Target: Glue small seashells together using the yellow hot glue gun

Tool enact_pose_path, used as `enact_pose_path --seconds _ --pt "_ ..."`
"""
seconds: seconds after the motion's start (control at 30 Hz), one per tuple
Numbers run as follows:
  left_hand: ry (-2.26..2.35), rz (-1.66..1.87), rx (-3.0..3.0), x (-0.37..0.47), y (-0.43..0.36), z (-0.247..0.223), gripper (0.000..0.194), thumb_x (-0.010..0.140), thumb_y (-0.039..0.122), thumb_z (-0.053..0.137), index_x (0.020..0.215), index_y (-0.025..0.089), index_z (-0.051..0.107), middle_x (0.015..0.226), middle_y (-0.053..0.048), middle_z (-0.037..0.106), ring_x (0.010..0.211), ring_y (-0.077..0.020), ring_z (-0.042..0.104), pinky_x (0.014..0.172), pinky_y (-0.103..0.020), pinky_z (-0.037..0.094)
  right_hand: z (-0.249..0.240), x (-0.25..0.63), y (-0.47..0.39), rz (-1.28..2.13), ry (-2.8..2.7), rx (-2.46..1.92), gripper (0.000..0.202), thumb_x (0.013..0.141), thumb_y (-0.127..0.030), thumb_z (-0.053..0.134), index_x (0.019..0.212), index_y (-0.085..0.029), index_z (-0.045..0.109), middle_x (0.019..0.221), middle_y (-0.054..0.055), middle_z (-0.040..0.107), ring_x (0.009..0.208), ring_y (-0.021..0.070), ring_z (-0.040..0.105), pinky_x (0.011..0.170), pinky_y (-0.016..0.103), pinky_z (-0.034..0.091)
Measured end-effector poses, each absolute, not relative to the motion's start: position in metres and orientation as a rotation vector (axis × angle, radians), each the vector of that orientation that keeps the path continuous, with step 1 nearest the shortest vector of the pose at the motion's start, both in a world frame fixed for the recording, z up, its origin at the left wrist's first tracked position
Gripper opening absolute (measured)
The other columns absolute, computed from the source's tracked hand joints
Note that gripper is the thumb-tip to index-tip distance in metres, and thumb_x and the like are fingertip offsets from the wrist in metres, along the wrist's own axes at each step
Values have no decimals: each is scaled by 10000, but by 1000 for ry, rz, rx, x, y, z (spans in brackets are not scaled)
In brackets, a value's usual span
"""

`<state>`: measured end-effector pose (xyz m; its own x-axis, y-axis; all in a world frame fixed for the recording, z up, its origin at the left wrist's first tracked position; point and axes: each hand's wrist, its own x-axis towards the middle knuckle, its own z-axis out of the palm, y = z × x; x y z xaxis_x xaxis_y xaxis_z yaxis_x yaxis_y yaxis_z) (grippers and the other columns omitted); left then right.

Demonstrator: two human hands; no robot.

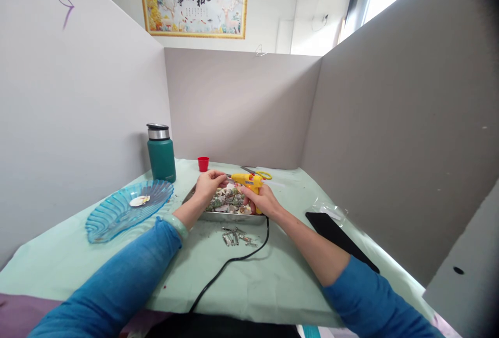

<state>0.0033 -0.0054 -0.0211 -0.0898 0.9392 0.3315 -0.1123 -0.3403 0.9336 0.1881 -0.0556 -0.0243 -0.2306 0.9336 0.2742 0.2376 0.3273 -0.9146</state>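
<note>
My right hand (262, 200) is wrapped around the grip of a yellow hot glue gun (246, 179), its nozzle turned to the left. Facing that nozzle, my left hand (210, 183) has its fingertips pinched together; what they hold is too small to make out. Both hands hover over a metal tray (230, 218) heaped with small shells (228, 202) in grey, green and white. On the near side of the tray lies a little pile of small silvery metal pins or clips (236, 237). A black cord (234, 260) runs from the glue gun toward the table's front edge.
Left of the tray sits a blue shell-shaped dish (113, 213) holding a pale piece (139, 200). A green bottle (161, 156), red cup (203, 164) and yellow-handled scissors (263, 174) stand or lie farther back. On the right are a black flat object (339, 239) and clear plastic packaging (329, 210).
</note>
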Motion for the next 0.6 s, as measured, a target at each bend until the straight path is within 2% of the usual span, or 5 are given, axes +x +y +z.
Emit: enact_pose_path --seconds 0.33,0.6 --pt "985 1557 1308 5 -7 -19 168 646 190 736 716 103 611 585 -34 659 571 -139 648 630 -265 534 -23 187 -57 950 -1702 -1056 344 795 -492 596 651 -180 586 423 -26 529 336 92 433 380 217 387" --pt "976 1561 1314 4 -9 -19 177 646 199 741 720 106 610 594 -33 660 577 -141 650 644 -272 535 -25 188 -55 943 -1687 -1033 349 784 -507 602 679 -174 606 508 -6 595 346 89 448 384 223 390"
